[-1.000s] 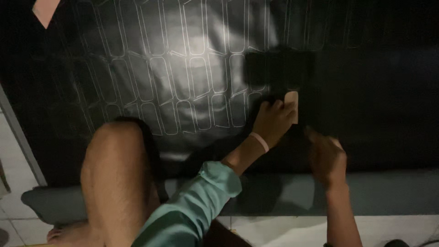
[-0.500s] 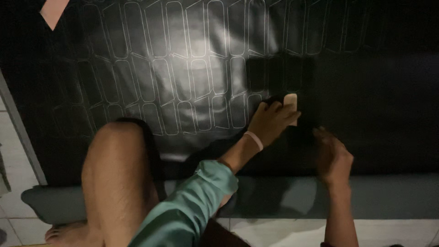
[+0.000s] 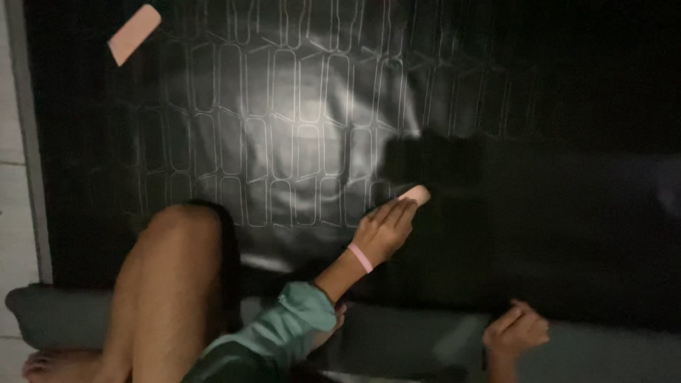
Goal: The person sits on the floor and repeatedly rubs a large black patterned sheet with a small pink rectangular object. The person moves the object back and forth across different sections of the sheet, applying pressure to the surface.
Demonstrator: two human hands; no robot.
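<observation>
1. The biggest thing I see is a black sheet (image 3: 298, 128) spread flat. It is shiny, and a light glares on its middle. Thin pale outlines of long rounded shapes are drawn on it in rows.
2. Under the near edge of the sheet lies a long grey cushion (image 3: 411, 340). It runs from left to right along the bottom.
3. On the far left I see a strip of pale tiled floor (image 3: 13, 213).
4. My bare bent knee (image 3: 174, 284) rises at the lower left, and the foot rests on the floor by the cushion.
5. My left arm wears a green sleeve (image 3: 284, 326), pushed up, with a pink band (image 3: 360, 257) on the wrist.
6. My left hand (image 3: 383, 230) lies on the sheet near its middle. The fingers are curled and pinch a small pink piece (image 3: 415, 193), which touches the sheet at the edge of the drawn rows.
7. My right hand (image 3: 516, 330) rests low at the right, over the cushion. It is loosely curled and I see nothing in it.
8. A flat pink block (image 3: 135, 33) lies alone on the far left corner of the sheet, well apart from both hands.
</observation>
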